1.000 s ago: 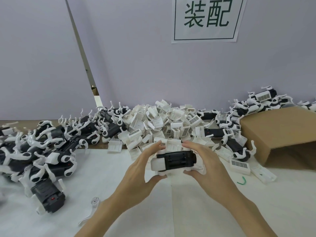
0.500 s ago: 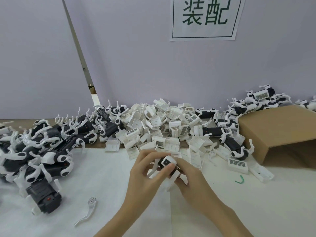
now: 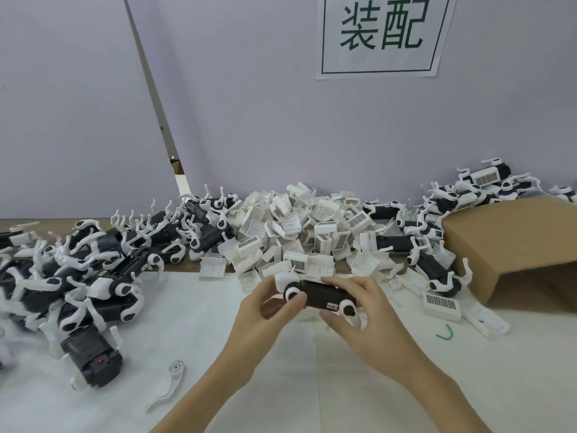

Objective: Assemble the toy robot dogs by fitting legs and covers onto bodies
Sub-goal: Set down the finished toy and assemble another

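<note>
**Now the body sits crosswise between your two hands**

Right now you hold one dog body off the worktop, its long axis running left to right in front of you, tilted a little so the right end sits lower. Your left hand pinches the left end, thumb on a white leg hub; your right hand wraps the right end from above and below, beside the other near-side hub. Each hand is equally near its own end, so either can steady while the other fits a part.

The heap of white covers lies straight beyond the body, toward the far edge of the worktop, with nothing standing between. A single loose leg lies toward the near edge, on your left. Dogs with legs fitted crowd the left side; bare-looking bodies lie to the right by the open cardboard box. A small green tie lies right of your right hand.

Whether a cover is already on this body you cannot tell from this side, so I would turn it over before you reach for one
</note>
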A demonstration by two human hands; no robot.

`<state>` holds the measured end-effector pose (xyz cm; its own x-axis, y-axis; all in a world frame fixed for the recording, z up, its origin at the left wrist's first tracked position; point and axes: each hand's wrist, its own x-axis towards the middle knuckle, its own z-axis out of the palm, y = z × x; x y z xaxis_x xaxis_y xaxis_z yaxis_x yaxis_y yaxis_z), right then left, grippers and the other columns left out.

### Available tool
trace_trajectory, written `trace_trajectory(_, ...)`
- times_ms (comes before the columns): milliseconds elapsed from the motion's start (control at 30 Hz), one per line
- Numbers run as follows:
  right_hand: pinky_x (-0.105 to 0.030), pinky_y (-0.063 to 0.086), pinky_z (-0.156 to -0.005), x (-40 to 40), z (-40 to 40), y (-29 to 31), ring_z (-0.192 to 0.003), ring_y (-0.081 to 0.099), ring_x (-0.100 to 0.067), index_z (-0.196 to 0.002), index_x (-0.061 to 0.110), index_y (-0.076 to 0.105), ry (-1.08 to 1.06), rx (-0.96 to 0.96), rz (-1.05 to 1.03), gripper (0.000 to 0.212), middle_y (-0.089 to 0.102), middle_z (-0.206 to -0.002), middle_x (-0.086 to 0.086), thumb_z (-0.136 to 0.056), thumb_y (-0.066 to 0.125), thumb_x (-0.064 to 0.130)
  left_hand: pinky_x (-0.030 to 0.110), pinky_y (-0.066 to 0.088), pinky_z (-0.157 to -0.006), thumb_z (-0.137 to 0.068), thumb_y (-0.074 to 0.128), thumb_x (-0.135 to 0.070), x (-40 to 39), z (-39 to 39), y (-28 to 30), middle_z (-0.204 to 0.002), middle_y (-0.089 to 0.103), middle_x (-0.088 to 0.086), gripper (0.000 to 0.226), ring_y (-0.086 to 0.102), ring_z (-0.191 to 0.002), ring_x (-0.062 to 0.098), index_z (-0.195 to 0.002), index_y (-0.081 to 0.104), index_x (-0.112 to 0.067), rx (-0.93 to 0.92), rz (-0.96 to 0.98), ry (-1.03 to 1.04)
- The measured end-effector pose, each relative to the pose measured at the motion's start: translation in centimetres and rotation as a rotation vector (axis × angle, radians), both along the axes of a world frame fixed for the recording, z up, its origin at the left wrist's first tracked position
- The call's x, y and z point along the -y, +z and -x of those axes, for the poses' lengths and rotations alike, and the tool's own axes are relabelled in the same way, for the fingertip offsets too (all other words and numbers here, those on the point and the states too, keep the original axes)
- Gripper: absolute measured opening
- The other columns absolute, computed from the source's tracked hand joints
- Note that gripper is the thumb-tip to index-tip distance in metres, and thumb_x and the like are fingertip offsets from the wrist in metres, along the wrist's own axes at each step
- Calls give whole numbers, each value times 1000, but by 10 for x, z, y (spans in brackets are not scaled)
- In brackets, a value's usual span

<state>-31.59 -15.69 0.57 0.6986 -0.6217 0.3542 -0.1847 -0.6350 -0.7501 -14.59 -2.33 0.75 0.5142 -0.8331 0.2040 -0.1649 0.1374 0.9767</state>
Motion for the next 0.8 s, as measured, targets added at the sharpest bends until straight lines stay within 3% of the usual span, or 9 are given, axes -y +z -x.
trace_trajectory(100, -21, 53, -90, -2, 2, 8, -103, 68, -7, -125, 43, 65, 78, 9, -223, 44, 72, -112, 16, -85, 64, 62, 44, 50, -103, -80, 70, -70, 0, -1, 2, -95, 80, 1, 56, 78, -93, 25, -110, 76, -23, -134, -20, 36)
trace_trajectory(167, -23, 54, -84, -5, 1, 9, -93, 69, -8, -120, 40, 67, 85, 11, -274, 44, 74, -102, 16, -84, 61, 64, 49, 51, -107, -83, 67, -70, 0, -1, 3, -96, 79, 9, 67, 77, -90, 30, -115, 73, -12, -168, -58, 21)
trace_trajectory(300, -17, 48, -88, -3, 0, 5, -98, 66, -2, -124, 44, 65, 89, 19, -362, 30, 71, -108, 21, -94, 67, 49, 49, 47, -113, -89, 70, -58, -1, -8, 1, -106, 78, 4, 51, 74, -105, 27, -122, 73, -19, -154, -109, -49)
trace_trajectory(367, -13, 48, -91, -1, 2, 4, -110, 64, 2, -130, 49, 61, 94, 24, -363, 43, 67, -121, 18, -95, 75, 28, 37, 50, -109, -90, 76, -48, -3, -16, 3, -126, 75, -4, 49, 70, -120, 22, -136, 66, -34, -57, -124, -144)
trace_trajectory(467, -11, 43, -103, 0, 4, -1, -127, 57, 0, -139, 46, 56, 125, 50, -228, 69, 60, -133, 16, -87, 81, 9, 21, 49, -106, -85, 88, -34, -8, -26, 2, -137, 67, -12, 80, 65, -127, 10, -153, 46, -44, 225, -142, -197)
trace_trajectory(533, -10, 37, -108, 1, 2, -6, -132, 52, -1, -142, 49, 54, 139, 21, -79, 77, 56, -135, 21, -82, 86, 12, 21, 46, -108, -83, 91, -30, -9, -30, -3, -134, 66, -12, 78, 62, -129, 11, -150, 51, -39, 468, -94, -133)
trace_trajectory(600, -11, 34, -110, 3, 1, -8, -135, 48, 1, -143, 55, 50, 144, -15, -2, 78, 51, -140, 24, -82, 88, 25, 20, 46, -106, -83, 91, -31, -10, -33, -4, -130, 69, -14, 69, 63, -127, 11, -143, 58, -38, 562, -40, -89)
trace_trajectory(700, -13, 37, -109, 7, 3, -5, -139, 42, 4, -146, 55, 45, 160, 30, -54, 68, 45, -146, 28, -85, 75, 61, 17, 52, -95, -80, 87, -42, -11, -34, 0, -119, 76, -12, 52, 71, -113, 11, -128, 68, -42, 378, -34, -26)
trace_trajectory(800, -21, 40, -110, 19, 5, -14, -136, 44, -2, -140, 52, 54, -50, 57, 47, 42, 44, -142, 19, -99, 52, 59, 12, 52, -76, -84, 89, -40, -7, -34, 4, -102, 79, -4, 29, 75, -94, 12, -108, 72, -41, 140, -8, 89)
